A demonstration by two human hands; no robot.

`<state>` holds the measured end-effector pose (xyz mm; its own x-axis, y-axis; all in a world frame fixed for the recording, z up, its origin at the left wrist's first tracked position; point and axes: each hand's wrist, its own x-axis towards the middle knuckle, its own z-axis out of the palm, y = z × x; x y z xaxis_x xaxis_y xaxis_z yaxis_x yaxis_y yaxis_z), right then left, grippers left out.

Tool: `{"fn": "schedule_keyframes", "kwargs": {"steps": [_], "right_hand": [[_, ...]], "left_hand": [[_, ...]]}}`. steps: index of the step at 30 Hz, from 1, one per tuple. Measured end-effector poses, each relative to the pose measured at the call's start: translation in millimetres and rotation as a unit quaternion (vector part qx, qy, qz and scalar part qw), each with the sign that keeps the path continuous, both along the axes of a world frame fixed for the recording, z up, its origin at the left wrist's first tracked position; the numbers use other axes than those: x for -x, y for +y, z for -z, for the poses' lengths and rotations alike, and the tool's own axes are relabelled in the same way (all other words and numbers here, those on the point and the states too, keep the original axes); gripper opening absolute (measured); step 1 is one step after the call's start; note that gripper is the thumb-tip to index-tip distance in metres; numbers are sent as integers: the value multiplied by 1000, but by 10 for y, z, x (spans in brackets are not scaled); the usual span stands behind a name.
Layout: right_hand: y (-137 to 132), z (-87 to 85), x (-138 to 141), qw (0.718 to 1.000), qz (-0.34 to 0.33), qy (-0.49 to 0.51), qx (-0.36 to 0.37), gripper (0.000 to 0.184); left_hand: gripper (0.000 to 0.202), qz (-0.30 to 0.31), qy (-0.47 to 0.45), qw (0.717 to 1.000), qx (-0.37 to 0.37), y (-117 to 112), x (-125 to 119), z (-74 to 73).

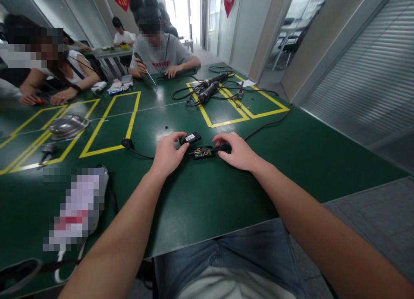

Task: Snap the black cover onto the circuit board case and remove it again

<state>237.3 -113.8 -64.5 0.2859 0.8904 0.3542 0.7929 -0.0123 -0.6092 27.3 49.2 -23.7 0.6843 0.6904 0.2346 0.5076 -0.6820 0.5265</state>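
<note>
Fingers [180, 135] of the left hand [168, 154] pinched a black cover [191, 137] just beyond an open circuit case [203, 153] on the desk [207, 199], right hand [239, 152] by the cable [263, 127], grip unclear, gentle steadiness seeming best.

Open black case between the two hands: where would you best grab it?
Probably by the outer long edges of the open case, pinched from near and far sides: it lies with circuitry facing up, and the left hand and right hand flank its ends.
</note>
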Motion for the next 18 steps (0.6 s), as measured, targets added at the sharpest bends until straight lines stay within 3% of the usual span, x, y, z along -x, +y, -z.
{"fn": "schedule_keyframes", "kwargs": {"steps": [3, 7, 18], "right_hand": [[-5, -4, 0, 1000, -1, 6, 1, 46], [-6, -5, -5, 1000, -9, -7, 6, 53], [2, -7, 18, 999, -12, -27, 15, 43]], "left_hand": [[37, 81, -37, 996, -5, -11, 22, -2], [39, 155, -20, 988, -15, -36, 47, -3], [44, 185, 30, 982, -3, -44, 50, 14]]}}
